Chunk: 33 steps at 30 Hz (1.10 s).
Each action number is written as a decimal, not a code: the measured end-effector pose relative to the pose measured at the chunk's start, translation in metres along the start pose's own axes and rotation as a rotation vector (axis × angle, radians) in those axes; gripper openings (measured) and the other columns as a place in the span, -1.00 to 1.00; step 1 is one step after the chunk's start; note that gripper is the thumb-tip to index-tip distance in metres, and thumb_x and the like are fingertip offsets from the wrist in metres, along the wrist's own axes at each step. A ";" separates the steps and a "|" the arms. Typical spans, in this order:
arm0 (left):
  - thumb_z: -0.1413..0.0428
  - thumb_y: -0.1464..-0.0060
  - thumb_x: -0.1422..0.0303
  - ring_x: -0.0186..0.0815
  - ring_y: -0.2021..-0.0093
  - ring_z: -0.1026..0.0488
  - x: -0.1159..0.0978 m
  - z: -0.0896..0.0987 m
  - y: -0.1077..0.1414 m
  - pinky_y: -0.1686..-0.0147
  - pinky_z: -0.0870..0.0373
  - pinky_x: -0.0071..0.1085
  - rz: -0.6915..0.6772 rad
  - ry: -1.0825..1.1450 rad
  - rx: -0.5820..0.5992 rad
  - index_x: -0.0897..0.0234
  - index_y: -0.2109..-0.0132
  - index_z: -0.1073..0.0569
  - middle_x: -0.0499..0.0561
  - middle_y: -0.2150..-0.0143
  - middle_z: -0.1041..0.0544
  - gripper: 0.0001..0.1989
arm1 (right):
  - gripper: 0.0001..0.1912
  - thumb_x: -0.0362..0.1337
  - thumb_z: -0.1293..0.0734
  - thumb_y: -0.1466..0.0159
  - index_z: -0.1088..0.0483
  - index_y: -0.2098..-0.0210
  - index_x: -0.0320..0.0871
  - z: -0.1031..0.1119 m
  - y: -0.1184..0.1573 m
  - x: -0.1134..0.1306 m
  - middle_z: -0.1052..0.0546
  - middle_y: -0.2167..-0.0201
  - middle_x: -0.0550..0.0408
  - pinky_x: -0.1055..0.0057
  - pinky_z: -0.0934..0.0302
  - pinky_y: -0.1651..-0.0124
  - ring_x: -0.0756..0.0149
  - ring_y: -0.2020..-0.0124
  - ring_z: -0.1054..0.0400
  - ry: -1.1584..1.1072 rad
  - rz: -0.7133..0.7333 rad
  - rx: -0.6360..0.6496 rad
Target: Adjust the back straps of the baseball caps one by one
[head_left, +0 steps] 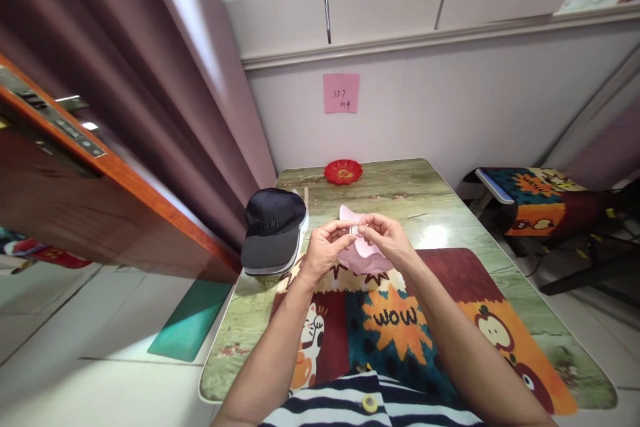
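Head view: pink cap (361, 261) right at my fingers, over patterned mat (443, 270). Left hand (323, 252) and right hand (395, 240) both pinch its pale strap (354, 229), long axis roughly side to side; neither's nearer. Black cap (270, 223) left, outside my grip; red dish (343, 172) beyond.

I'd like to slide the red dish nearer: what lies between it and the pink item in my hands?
Only green marbled tabletop shows between the red dish and the pink item, in the head view.
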<state>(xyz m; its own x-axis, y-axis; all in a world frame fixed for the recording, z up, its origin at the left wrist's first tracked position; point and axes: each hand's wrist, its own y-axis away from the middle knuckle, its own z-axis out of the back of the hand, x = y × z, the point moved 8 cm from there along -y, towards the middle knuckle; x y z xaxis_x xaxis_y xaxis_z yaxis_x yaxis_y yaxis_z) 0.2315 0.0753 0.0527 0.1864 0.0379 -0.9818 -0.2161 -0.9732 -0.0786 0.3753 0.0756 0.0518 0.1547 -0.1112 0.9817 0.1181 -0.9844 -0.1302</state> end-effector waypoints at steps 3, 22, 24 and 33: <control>-0.42 0.16 0.33 -0.40 0.40 -0.46 0.001 0.000 0.000 0.36 -0.38 -0.50 0.003 -0.003 -0.003 0.33 0.14 -0.64 -0.01 0.40 -0.59 -0.63 | -0.64 0.02 -0.49 -0.11 -0.44 0.42 -0.15 -0.003 0.001 0.002 -0.43 0.54 0.17 0.42 -0.14 0.42 0.42 0.54 -0.21 0.006 -0.023 0.031; -0.43 0.16 0.34 -0.36 0.38 -0.53 0.001 0.001 -0.005 0.27 -0.47 -0.43 -0.058 -0.015 -0.036 0.30 0.16 -0.64 0.03 0.33 -0.64 -0.65 | -0.64 -0.02 -0.45 -0.10 -0.34 0.58 -0.14 -0.009 0.000 -0.015 -0.36 0.61 0.17 0.41 -0.05 0.42 0.42 0.54 -0.18 -0.181 -0.194 0.043; -0.43 0.15 0.33 -0.36 0.40 -0.53 0.001 0.001 -0.005 0.28 -0.47 -0.42 -0.058 -0.016 -0.032 0.30 0.16 -0.64 0.03 0.35 -0.64 -0.65 | -0.64 -0.02 -0.46 -0.09 -0.34 0.58 -0.14 -0.011 0.002 -0.015 -0.37 0.61 0.17 0.43 0.00 0.46 0.43 0.55 -0.16 -0.184 -0.221 0.047; -0.42 0.15 0.33 -0.39 0.42 -0.48 0.004 0.003 -0.002 0.36 -0.43 -0.47 -0.036 -0.022 -0.008 0.32 0.14 -0.64 0.03 0.35 -0.63 -0.63 | -0.64 0.01 -0.48 -0.08 -0.38 0.53 -0.14 -0.010 0.003 -0.009 -0.36 0.63 0.21 0.45 0.04 0.51 0.45 0.59 -0.12 -0.101 -0.209 0.078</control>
<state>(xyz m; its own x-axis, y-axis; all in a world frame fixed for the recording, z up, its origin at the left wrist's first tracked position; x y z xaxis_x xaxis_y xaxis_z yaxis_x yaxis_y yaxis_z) 0.2297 0.0786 0.0484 0.1722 0.0777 -0.9820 -0.2016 -0.9730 -0.1124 0.3643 0.0720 0.0437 0.2158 0.1115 0.9701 0.2328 -0.9707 0.0598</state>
